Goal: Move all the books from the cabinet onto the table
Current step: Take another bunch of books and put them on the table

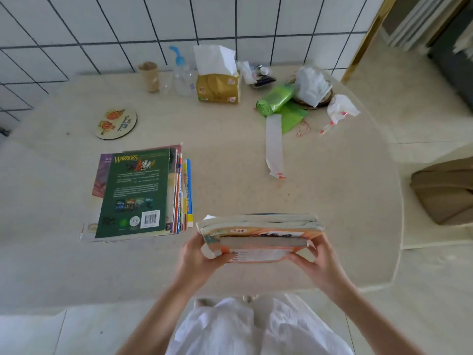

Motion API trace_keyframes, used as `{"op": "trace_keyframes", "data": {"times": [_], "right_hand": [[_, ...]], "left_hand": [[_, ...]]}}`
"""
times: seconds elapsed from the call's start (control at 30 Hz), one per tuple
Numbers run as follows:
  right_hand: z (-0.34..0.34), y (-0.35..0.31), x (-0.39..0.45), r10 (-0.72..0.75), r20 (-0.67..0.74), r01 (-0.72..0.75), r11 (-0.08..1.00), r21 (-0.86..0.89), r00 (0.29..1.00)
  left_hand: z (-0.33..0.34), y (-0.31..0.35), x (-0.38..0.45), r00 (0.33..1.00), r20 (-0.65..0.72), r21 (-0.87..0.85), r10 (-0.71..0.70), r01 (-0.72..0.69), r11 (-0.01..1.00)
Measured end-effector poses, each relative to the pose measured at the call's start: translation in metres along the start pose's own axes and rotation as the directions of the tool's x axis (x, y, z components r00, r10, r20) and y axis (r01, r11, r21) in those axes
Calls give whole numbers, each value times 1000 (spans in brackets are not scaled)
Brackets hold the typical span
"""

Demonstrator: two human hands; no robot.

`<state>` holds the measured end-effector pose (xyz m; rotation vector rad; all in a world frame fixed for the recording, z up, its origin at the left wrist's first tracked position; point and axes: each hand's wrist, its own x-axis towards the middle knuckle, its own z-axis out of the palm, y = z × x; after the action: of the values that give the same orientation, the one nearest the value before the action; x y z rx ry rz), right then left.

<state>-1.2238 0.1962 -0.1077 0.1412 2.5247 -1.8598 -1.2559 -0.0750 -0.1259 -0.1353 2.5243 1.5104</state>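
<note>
View: looking down from head height onto a pale table [230, 175] set against a tiled wall.
Left hand [197, 257]: at about 6 o'clock in the view, fingers curled under and around the left end of a bundle of books [258, 237], thumb on the near face.
Right hand [317, 262]: just right of 6 o'clock, fingers wrapped on the bundle's right end.
Bundle of books: several paperbacks held together, edges toward the camera, orange cover facing it, above the table's near edge; whether it touches the surface cannot be told.
Stack already placed [143, 193]: books lying flat at 9 o'clock from the bundle, close beside it, a green "Warriors" back cover on top.
Clutter at 12 to 2 o'clock: tissue pack [217, 88], clear bottle [183, 75], green bag roll [276, 99], round coaster [116, 124] at 10 o'clock.
Cabinet: not in view.
Step in hand: likely setting down a carried load.
Next move: probably lower the bundle flat onto bare table beside the stack, or onto it, keeping both ends level so no book slips out.
</note>
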Motion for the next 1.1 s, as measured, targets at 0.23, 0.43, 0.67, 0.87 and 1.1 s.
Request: {"op": "trace_keyframes", "data": {"times": [0.23, 0.43, 0.67, 0.87, 1.1], "right_hand": [[-3, 20, -11, 63, 160, -43, 991, -123, 985], [-3, 32, -11, 79, 87, -66, 987, -147, 993], [-3, 39, -5, 247, 64, -244, 969, -44, 967], [-2, 25, 11, 232, 75, -231, 973, -20, 970], [1, 0, 51, 346, 111, -353, 934, 55, 932]], "left_hand": [[8, 3, -16, 993, 8, 29, 117, -117, 993], [10, -9, -15, 995, 41, -44, 90, -88, 995], [12, -15, -11, 999, -10, 21, -49, 49, 999], [14, -15, 4, 990, -9, 33, -140, 140, 990], [10, 10, 30, 971, 35, -131, -235, 238, 962]]}}
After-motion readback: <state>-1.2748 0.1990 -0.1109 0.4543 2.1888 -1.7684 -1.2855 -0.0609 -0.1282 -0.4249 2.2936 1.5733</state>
